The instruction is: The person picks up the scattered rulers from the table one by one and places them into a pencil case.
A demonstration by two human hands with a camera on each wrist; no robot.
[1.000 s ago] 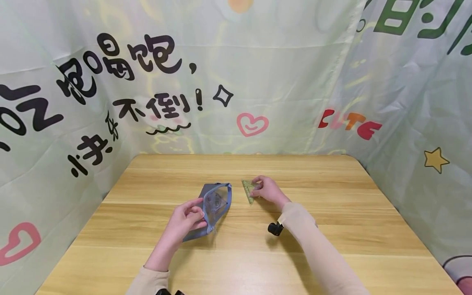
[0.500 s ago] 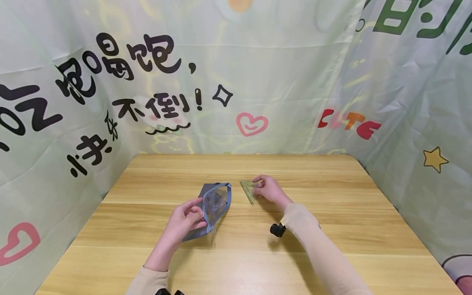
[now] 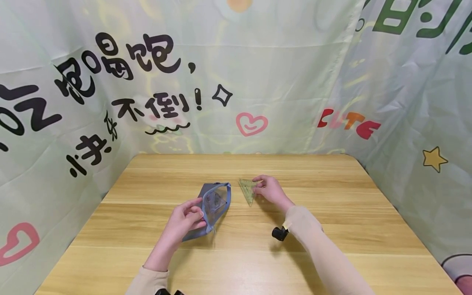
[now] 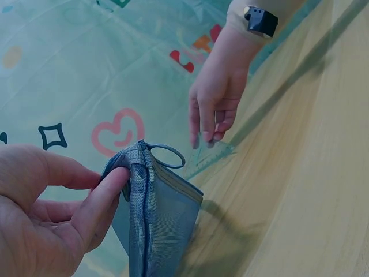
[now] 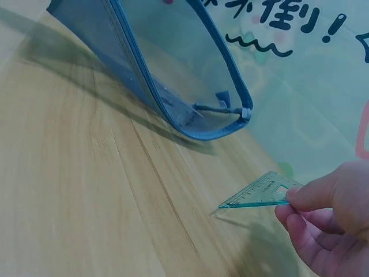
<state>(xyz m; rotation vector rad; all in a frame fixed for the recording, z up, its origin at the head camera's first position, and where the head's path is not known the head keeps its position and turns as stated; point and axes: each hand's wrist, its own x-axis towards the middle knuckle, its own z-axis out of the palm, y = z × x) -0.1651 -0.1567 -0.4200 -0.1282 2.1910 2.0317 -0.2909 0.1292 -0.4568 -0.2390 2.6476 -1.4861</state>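
My left hand [image 3: 187, 218] pinches the edge of a blue zippered mesh pouch [image 3: 216, 205], whose mouth gapes toward the right. In the left wrist view, thumb and fingers hold the pouch's zipper edge [image 4: 138, 190] near a ring-shaped pull [image 4: 167, 156]. Something small and blue lies inside the pouch, partly veiled by the mesh. To the right of the pouch, my right hand [image 3: 270, 190] pinches a clear greenish set square [image 3: 247, 191] between thumb and fingers. The right wrist view shows the set square [image 5: 262, 191] tilted close over the table, its tip toward the pouch.
Beneath both hands lies a light wood-grain table [image 3: 236, 262]. A printed fabric backdrop [image 3: 287, 82] rises behind the table's far edge and along both sides. A small black camera [image 3: 280, 233] sits at the right wrist.
The set square turns slightly in my right fingers and shifts a little to the left. The left hand and the pouch stay almost still.
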